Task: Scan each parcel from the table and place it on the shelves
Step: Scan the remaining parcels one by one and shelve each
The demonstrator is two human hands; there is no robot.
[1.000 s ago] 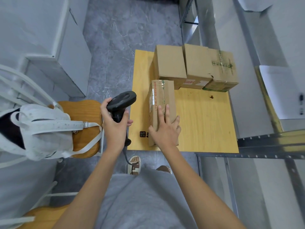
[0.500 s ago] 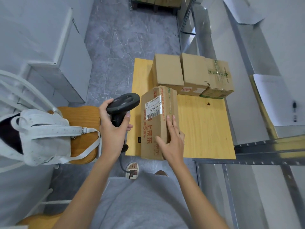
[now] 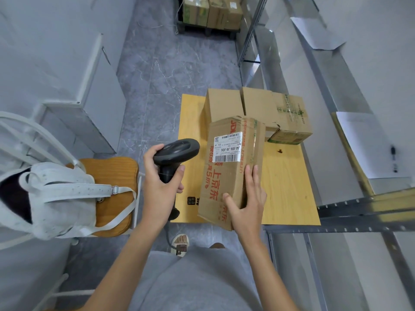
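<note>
A white bag (image 3: 45,194) sat on a wooden chair (image 3: 112,176) at far left. The left hand (image 3: 160,189) had its grip clamped round a black scanner (image 3: 176,153). The right hand (image 3: 248,203) clasped a tilted parcel (image 3: 231,167), label up, above the yellow bench (image 3: 289,187); three boxes (image 3: 258,108) stood behind.

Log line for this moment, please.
step: scan | left hand: grips scanner | right hand: holds parcel tilted, label up | table: three boxes behind
</note>
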